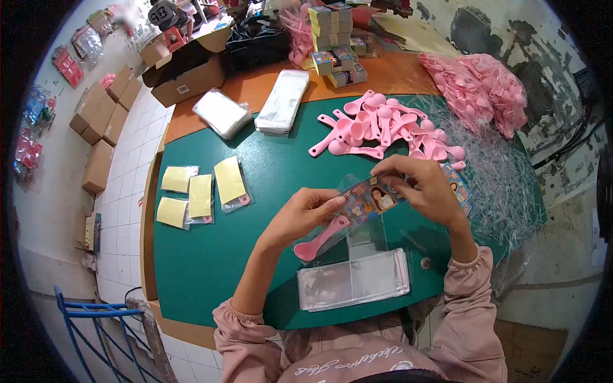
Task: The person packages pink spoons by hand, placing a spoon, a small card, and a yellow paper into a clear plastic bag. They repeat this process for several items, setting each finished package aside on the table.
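My left hand (313, 214) pinches the edge of a clear plastic bag (335, 237), in which a pink spoon (321, 239) lies slanted. A colourful printed card (382, 198) is held at its far end by my right hand (412, 185), its left part at the bag's mouth near my left fingers. Below them a stack of clear bags (351, 281) lies on the green table (255, 172). Beyond my right hand is a heap of pink spoons (386, 124). More printed cards (454, 182) show partly behind my right wrist.
Several bagged yellow cards (230, 180) lie at the left. Two bag stacks (282, 102) and card bundles (332, 29) stand farther back. Bagged pink spoons (479, 89) and crumpled plastic (498, 185) are at the right. A person in a cap (165, 14) is at the far left back.
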A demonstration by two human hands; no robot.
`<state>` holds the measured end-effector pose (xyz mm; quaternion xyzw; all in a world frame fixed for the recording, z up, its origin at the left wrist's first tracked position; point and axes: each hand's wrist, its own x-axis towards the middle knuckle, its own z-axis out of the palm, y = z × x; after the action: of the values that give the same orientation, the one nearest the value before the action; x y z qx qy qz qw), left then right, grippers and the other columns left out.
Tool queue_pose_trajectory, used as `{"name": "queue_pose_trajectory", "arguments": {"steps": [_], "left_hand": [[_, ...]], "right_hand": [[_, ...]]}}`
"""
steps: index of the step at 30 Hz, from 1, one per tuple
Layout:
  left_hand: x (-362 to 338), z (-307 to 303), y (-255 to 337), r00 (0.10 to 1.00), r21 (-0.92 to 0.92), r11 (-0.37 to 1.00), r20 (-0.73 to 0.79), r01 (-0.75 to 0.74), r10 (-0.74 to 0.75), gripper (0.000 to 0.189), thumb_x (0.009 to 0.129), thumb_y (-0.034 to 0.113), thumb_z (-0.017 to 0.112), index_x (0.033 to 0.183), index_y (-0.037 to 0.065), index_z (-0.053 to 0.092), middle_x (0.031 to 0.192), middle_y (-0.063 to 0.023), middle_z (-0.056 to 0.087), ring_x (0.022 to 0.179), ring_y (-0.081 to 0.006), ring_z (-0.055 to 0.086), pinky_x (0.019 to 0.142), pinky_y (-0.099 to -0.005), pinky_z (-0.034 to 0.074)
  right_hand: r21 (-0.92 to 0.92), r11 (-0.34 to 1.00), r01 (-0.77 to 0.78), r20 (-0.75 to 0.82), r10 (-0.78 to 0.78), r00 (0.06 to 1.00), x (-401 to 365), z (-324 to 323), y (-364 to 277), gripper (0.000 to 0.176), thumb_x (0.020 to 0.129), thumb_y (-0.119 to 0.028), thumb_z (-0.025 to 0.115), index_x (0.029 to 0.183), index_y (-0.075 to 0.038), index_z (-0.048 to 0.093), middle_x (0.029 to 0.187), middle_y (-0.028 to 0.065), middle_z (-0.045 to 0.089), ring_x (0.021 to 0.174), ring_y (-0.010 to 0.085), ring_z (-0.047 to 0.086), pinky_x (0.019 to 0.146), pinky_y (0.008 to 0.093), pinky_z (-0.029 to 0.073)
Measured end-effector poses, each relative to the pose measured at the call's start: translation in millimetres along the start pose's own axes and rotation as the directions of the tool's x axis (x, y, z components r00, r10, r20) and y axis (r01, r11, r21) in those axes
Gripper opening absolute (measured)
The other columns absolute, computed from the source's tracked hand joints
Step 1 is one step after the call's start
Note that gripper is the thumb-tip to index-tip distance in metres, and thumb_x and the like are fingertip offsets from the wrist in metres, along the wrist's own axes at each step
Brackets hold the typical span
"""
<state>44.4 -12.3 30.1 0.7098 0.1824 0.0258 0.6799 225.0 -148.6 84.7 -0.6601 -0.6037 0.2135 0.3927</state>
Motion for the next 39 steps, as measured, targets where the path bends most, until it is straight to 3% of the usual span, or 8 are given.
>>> {"name": "queue_pose_trajectory", "arguments": {"steps": [7, 9, 10, 13, 14, 17, 26, 39], "left_hand": [[2, 6, -7, 0.997, 0.09, 0.994, 0.041, 0.06, -0.064, 0.033, 0.09, 0.027, 0.049, 0.099, -0.003, 0.06, 0.075, 0.001, 0.057, 0.068, -0.0034, 0.047, 0.058, -0.0193, 0.04], [-2, 8, 6, 0.999, 0.003, 1.0, 0.022, 0.027, -0.027, 0.032, 0.09, 0.026, 0.049, 0.099, -0.003, 0.06, 0.076, 0.0004, 0.058, 0.068, -0.0039, 0.048, 0.058, -0.0196, 0.041], [-3, 8, 11, 1.0, -0.081, 0.997, 0.0, -0.007, 0.007, 0.032, 0.09, 0.025, 0.049, 0.098, -0.003, 0.06, 0.077, -0.0002, 0.058, 0.068, -0.0043, 0.048, 0.058, -0.02, 0.041], [-2, 7, 5, 0.998, -0.084, 0.996, -0.057, 0.002, -0.007, 0.03, 0.09, 0.024, 0.049, 0.096, -0.003, 0.06, 0.078, -0.0011, 0.059, 0.069, -0.0051, 0.049, 0.059, -0.0205, 0.042], [-1, 6, 3, 0.998, -0.081, 0.997, -0.055, 0.004, -0.009, 0.03, 0.09, 0.024, 0.049, 0.096, -0.003, 0.06, 0.078, -0.0011, 0.059, 0.069, -0.0051, 0.049, 0.059, -0.0205, 0.042], [-2, 1, -2, 1.0, -0.02, 1.0, 0.008, 0.001, -0.001, 0.031, 0.09, 0.024, 0.049, 0.096, -0.003, 0.06, 0.078, -0.0004, 0.058, 0.069, -0.0051, 0.049, 0.06, -0.0203, 0.042], [-1, 3, -2, 0.999, 0.033, 0.999, -0.035, -0.007, 0.008, 0.03, 0.09, 0.024, 0.05, 0.094, -0.005, 0.06, 0.075, 0.0008, 0.057, 0.067, -0.005, 0.048, 0.061, -0.0218, 0.043], [0, 2, 0, 1.0, 0.036, 0.999, -0.014, -0.026, 0.027, 0.03, 0.089, 0.022, 0.052, 0.09, -0.005, 0.062, 0.073, 0.0005, 0.057, 0.067, -0.0051, 0.047, 0.061, -0.0206, 0.042]], "right_hand": [[-0.071, 0.99, 0.125, -0.011, -0.126, 0.992, -3, 10, 12, 0.014, 0.077, -0.005, 0.058, 0.09, 0.001, 0.056, 0.076, 0.009, 0.06, 0.067, 0.0142, 0.058, 0.059, 0.0267, 0.047], [0.11, 0.992, -0.055, -0.248, 0.081, 0.965, -6, 0, 10, 0.012, 0.078, -0.006, 0.059, 0.089, -0.001, 0.057, 0.079, 0.0053, 0.061, 0.065, 0.0104, 0.057, 0.053, 0.0234, 0.046], [0.147, 0.98, -0.132, -0.273, 0.169, 0.947, -7, -5, 5, 0.01, 0.079, -0.006, 0.058, 0.088, -0.003, 0.058, 0.08, 0.0025, 0.06, 0.064, 0.0083, 0.056, 0.048, 0.0206, 0.045], [0.156, 0.987, -0.046, -0.249, 0.084, 0.965, -7, 1, 10, 0.01, 0.078, -0.006, 0.058, 0.088, -0.003, 0.057, 0.078, 0.0031, 0.06, 0.064, 0.0094, 0.056, 0.051, 0.022, 0.045], [0.024, 0.999, 0.026, -0.205, -0.021, 0.979, -7, 0, 7, 0.012, 0.076, -0.005, 0.059, 0.087, -0.002, 0.057, 0.076, 0.0052, 0.059, 0.065, 0.0108, 0.056, 0.054, 0.0233, 0.045], [-0.015, 1.0, -0.025, -0.125, 0.023, 0.992, -6, 3, 1, 0.013, 0.076, -0.006, 0.06, 0.087, -0.001, 0.056, 0.075, 0.0076, 0.058, 0.066, 0.0122, 0.056, 0.057, 0.025, 0.045], [-0.046, 0.999, -0.022, -0.016, 0.021, 1.0, -6, 1, 1, 0.013, 0.074, -0.003, 0.061, 0.086, 0.0, 0.055, 0.073, 0.0094, 0.057, 0.065, 0.0154, 0.056, 0.06, 0.0274, 0.045], [-0.014, 0.998, -0.066, 0.011, 0.066, 0.998, -9, -3, 8, 0.014, 0.074, -0.006, 0.062, 0.085, 0.001, 0.055, 0.073, 0.0085, 0.058, 0.065, 0.0145, 0.056, 0.06, 0.0262, 0.045]]}}
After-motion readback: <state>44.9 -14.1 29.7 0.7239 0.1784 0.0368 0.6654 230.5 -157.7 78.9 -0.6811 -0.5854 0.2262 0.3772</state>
